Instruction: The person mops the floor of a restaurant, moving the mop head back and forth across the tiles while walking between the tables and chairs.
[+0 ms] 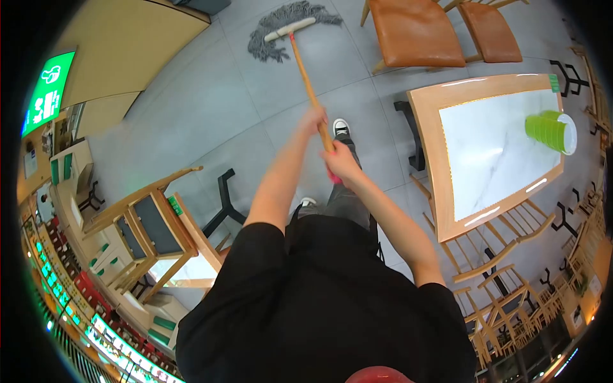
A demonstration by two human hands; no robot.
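A mop [306, 82] with a wooden handle reaches out ahead of me. Its grey string head [260, 46], under a pale crossbar, lies spread on the floor. My left hand [313, 120] is wrapped round the handle, farther down toward the mop head. Closer to my body, my right hand [343, 163] grips the upper part of the same handle. Something pink shows just below the right hand; I cannot make out what it is. Slight motion blur softens both hands.
At right stands a wood-edged table [424, 121] with a stack of green cups [546, 132]. Brown-seated chairs [418, 32] are beyond it. Upturned chairs [150, 223] rest on a table at left. My shoe [341, 127] is on the grey tiled floor [223, 115].
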